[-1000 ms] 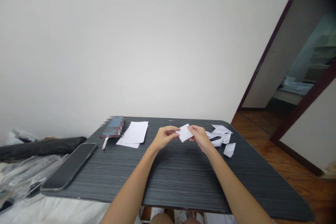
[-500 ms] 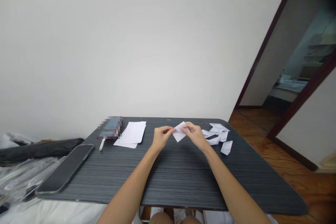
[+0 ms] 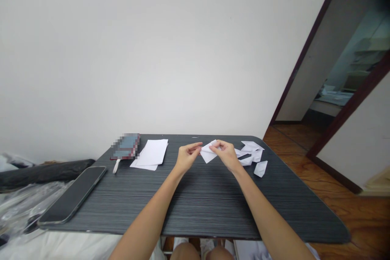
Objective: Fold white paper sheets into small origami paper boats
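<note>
A small folded piece of white paper [image 3: 208,155] is held up over the dark table, one corner pointing down toward me. My right hand [image 3: 224,154] pinches its upper right part, thumb in front and fingers mostly behind. At the paper's left corner is my left hand [image 3: 187,157], its thumb tip against the edge and its index finger stretched out above. Just right of my right hand lie several folded white paper pieces [image 3: 252,146], partly hidden by that hand. One separate folded piece [image 3: 260,168] rests nearer to me.
Flat white sheets [image 3: 154,151] lie left of my hands on the dark table [image 3: 210,207]. Beyond them are a blurred-out booklet-like item [image 3: 128,146] and a small white stick-like object [image 3: 116,165]. A phone [image 3: 73,197] lies at the left edge. A wall stands behind.
My left index finger has straightened and lifted away from the thumb at the paper's left corner. The paper has tilted slightly. The whole view has shifted a little.
</note>
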The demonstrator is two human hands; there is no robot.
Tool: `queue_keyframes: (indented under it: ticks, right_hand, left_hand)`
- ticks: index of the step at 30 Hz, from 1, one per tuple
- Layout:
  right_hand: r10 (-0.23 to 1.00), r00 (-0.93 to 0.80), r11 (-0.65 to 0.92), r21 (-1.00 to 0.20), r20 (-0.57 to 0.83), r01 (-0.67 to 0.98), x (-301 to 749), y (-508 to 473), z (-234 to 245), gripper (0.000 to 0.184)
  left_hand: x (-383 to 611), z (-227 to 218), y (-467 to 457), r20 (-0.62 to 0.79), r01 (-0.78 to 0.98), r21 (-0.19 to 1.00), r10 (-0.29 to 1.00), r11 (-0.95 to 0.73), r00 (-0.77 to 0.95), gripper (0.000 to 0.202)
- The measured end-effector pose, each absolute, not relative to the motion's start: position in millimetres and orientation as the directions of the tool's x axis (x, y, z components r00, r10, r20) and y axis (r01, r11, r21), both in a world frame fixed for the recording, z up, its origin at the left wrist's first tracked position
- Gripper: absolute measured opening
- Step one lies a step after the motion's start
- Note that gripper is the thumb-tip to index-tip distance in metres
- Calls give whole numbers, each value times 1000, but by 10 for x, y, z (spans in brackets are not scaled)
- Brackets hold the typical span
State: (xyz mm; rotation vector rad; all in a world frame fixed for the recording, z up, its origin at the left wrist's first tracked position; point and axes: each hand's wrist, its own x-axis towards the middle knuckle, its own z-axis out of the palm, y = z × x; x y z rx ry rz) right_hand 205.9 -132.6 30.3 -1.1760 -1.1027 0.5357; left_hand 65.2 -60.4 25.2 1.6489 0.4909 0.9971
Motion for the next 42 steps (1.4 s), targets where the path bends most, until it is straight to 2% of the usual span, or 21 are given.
queue_keyframes:
  ticks: [7, 10, 14, 16, 19, 27, 31, 36, 39, 42]
  right_hand:
    - [824, 432, 312, -930, 366, 193, 2033, -1329, 300, 24]
    - [821, 457, 317, -939, 342, 133, 2039, -1330, 301, 27]
    - [870, 467, 185, -983, 157, -14, 2061, -1319, 269, 67]
    - [893, 441, 114, -993, 88, -34, 2065, -1299, 234, 77]
    - [903, 422, 100, -994, 79, -30, 2061, -1266, 188, 83]
    - [912, 387, 166, -985, 139, -39, 1987, -1316, 238, 87]
    - [928, 337, 170, -985, 156, -11, 1974, -1354, 273, 83]
    - [977, 160, 167, -973, 141, -161, 2089, -1420, 312, 78]
    - [986, 131, 129, -959, 99, -251, 2188, -1456, 325, 73]
    - [992, 119, 69, -957, 37, -281, 2246, -1462, 317, 63]
  left_hand:
    - [633, 255, -619, 341, -89, 930, 744, -358, 575, 32]
    - [632, 250, -605, 365, -75, 917, 746, -392, 556, 33]
    - [619, 251, -587, 395, -55, 901, 762, -430, 514, 34]
    - [612, 259, -595, 394, -41, 898, 761, -437, 515, 34]
    - [610, 270, -618, 385, -22, 896, 751, -443, 536, 34]
    - [638, 221, -567, 299, -4, 928, 740, -373, 602, 42]
    - [653, 215, -549, 261, -42, 950, 716, -308, 648, 46]
    - [621, 278, -537, 217, -86, 972, 687, -221, 694, 37]
    - [562, 333, -533, 269, -83, 941, 582, -327, 767, 29]
    - [505, 369, -552, 423, -60, 777, 449, -626, 787, 28]
